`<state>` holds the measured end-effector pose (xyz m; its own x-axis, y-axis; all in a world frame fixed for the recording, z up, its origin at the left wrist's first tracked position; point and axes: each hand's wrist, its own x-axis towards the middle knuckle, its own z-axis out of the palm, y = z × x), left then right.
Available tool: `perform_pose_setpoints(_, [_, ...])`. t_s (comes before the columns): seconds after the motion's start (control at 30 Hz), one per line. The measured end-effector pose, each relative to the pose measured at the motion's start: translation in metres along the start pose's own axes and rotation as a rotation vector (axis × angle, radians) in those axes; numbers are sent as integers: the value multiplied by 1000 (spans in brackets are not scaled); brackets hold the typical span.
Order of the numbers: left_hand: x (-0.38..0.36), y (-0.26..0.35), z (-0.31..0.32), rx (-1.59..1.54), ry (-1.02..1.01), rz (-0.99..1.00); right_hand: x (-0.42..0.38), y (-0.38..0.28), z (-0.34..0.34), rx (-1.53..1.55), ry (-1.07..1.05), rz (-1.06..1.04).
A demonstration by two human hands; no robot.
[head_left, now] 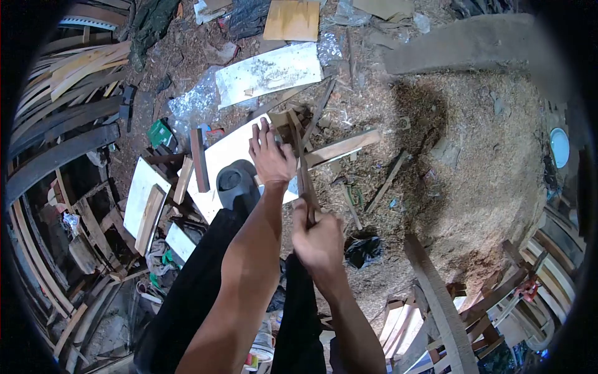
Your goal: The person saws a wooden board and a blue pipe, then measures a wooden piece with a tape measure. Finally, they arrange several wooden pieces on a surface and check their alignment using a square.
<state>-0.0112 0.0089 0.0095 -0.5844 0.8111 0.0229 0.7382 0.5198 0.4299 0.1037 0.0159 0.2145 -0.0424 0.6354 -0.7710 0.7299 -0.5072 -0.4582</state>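
Note:
My left hand [272, 156] lies open on a white board [215, 156], fingers spread near its right edge. A dark shoe [237, 181] rests on the same board, just left of my left wrist. My right hand [318, 239] is closed round the near end of what looks like a handsaw [304, 177], its narrow brown blade pointing away from me along the board's right edge. A short brown wood strip [199, 160] lies across the board's left part. The grip itself is hidden by my fingers.
A pale wood piece [342, 148] sticks out to the right of the blade. Beyond lies a stained white panel [268, 73]. Stacked curved planks [68, 149] line the left side. A wooden beam [442, 305] stands at the lower right. Sawdust and scraps cover the ground [492, 181].

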Motion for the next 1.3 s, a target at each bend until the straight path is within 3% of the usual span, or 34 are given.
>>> perform_pose_setpoints(0.03, [0, -2, 1, -2, 8, 11, 0, 23, 8, 42, 63, -150])
perform_pose_setpoints(0.1, [0, -5, 7, -16, 31, 36, 7, 65, 10, 31, 67, -177])
perform_pose_setpoints(0.2, [2, -2, 5, 19, -36, -11, 16, 72, 16, 109, 106, -286])
perform_pose_setpoints(0.27, [2, 0, 0, -7, -62, -27, 12, 67, 16, 3, 26, -84])
perform_pose_setpoints(0.43, [2, -1, 0, 25, -68, -12, 43, 36, 25, -1, 55, -140])
perform_pose_setpoints(0.6, [0, -6, 5, 0, -28, -7, 62, 38, 37, -42, -3, -21])
perform_pose_setpoints(0.8, [-8, -7, 3, 2, -47, 34, 23, 36, 25, 28, 53, -10])
perform_pose_setpoints(0.87, [-7, -7, 3, 3, -54, 30, 2, 40, 26, 187, 85, -68])
perform_pose_setpoints(0.93, [-9, -2, 0, -10, -37, 41, -29, 66, 23, 55, 77, 50])
perform_pose_setpoints(1.17, [-10, -5, 2, -22, -41, 30, -95, 64, -15, -2, -17, 197])
perform_pose_setpoints(1.3, [-6, -3, 2, -12, -31, 26, -85, 51, -21, -27, -16, 214])
